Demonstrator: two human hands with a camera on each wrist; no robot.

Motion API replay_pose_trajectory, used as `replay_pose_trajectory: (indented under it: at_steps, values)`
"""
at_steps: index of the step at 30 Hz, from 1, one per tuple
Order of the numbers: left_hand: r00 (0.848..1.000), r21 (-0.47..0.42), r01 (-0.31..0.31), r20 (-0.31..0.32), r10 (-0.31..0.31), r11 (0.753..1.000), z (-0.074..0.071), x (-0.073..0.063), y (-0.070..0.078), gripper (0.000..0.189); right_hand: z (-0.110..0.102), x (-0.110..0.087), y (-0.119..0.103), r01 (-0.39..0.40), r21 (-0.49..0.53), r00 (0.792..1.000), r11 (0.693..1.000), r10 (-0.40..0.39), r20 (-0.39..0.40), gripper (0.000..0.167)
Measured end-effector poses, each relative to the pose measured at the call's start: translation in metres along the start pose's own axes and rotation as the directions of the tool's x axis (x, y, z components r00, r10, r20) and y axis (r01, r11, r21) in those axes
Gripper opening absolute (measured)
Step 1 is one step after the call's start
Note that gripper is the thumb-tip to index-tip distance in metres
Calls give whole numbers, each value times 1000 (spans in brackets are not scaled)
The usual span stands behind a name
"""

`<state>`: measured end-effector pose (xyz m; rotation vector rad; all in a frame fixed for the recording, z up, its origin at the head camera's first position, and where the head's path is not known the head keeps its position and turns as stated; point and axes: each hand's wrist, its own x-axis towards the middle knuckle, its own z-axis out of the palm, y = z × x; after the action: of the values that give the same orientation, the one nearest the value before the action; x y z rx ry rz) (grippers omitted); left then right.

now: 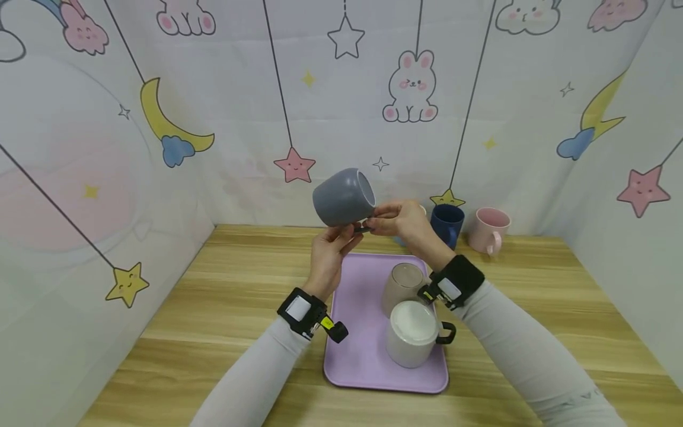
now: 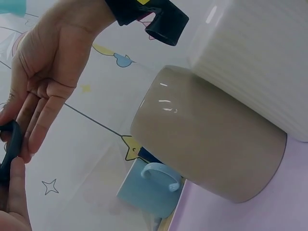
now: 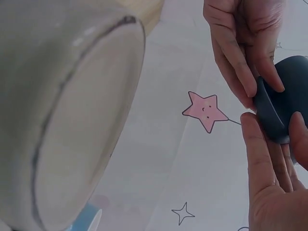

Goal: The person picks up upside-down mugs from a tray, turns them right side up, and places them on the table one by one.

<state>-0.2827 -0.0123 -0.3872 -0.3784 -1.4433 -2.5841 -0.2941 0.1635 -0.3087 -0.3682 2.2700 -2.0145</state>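
Note:
A blue-grey mug (image 1: 341, 198) is held in the air above the far end of the tray, lying tilted with its mouth to the right and its handle underneath. My left hand (image 1: 326, 261) pinches the handle from below. From the right, my right hand (image 1: 405, 225) also pinches the handle, near the rim. The left wrist view catches the dark handle (image 2: 10, 151) between the fingertips of both hands. In the right wrist view, part of the mug (image 3: 294, 79) shows at the right edge. The mug's inside is hidden.
On the lilac tray (image 1: 357, 356) stand an upside-down taupe mug (image 1: 397, 290) and an upside-down cream mug (image 1: 411, 338) with a dark handle. Behind are a navy mug (image 1: 445, 222), a pink mug (image 1: 488, 231) and a light blue mug (image 2: 151, 192). Patterned cloth surrounds the wooden table (image 1: 240, 284).

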Motion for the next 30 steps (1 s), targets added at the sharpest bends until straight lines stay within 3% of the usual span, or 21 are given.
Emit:
replay_pose_trajectory:
  at_steps: [8,20,30]
  values:
    - [1000,-11,3,-3,-3,1000,-2,-1,0,19,-1,-2,3,9,-99,999,995,-6,36,28]
    - [1000,123,-24,17,22,992,-20,-2,8,17,-22,-3,13,89,-282,987,955,-46,156,39]
    - [999,134,-38,-3,39,990,-30,3,14,15,-63,-9,38,0,-372,996,928,33,80,33]
